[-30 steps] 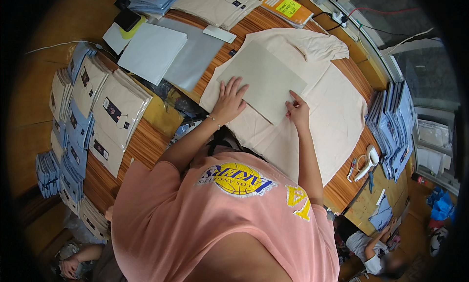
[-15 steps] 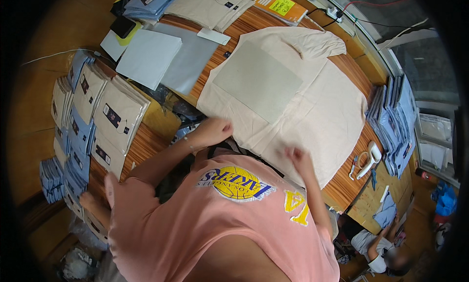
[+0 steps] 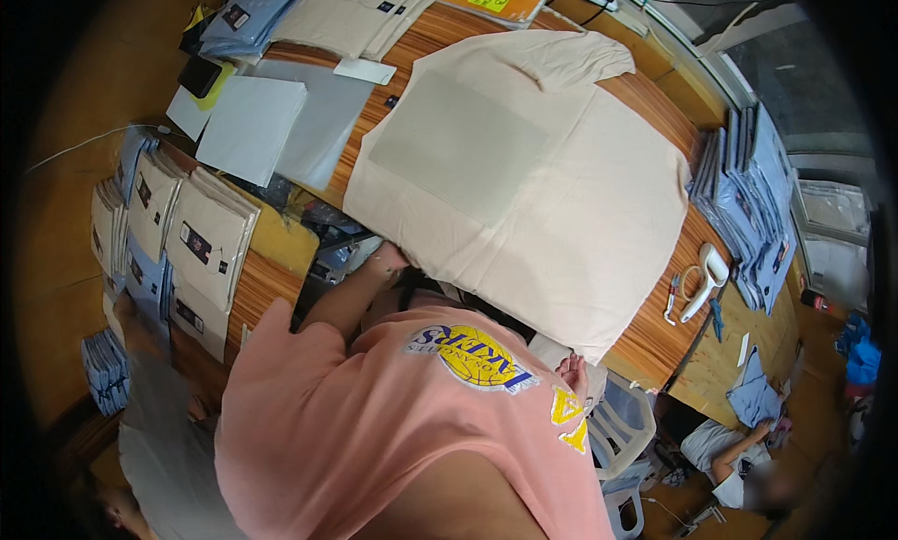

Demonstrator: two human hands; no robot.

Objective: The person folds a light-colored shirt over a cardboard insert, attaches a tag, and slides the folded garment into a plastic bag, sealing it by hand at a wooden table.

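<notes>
Cream cloth, a garment [image 3: 561, 194] spread flat on the desk [image 3: 655, 334], is met at its near-left edge by the left hand [image 3: 388, 259]. The right hand [image 3: 572, 372] is held apart below the near hem; neither hand's fingers can be told as clenched or released

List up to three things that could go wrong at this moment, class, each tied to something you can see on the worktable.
1. The cream garment overhangs the near edge of the wooden table; the left hand at its lower edge could drag it off.
2. The flat insert board under the fabric might shift out of line.
3. The right hand is low, off the cloth, so that side could crease.
</notes>
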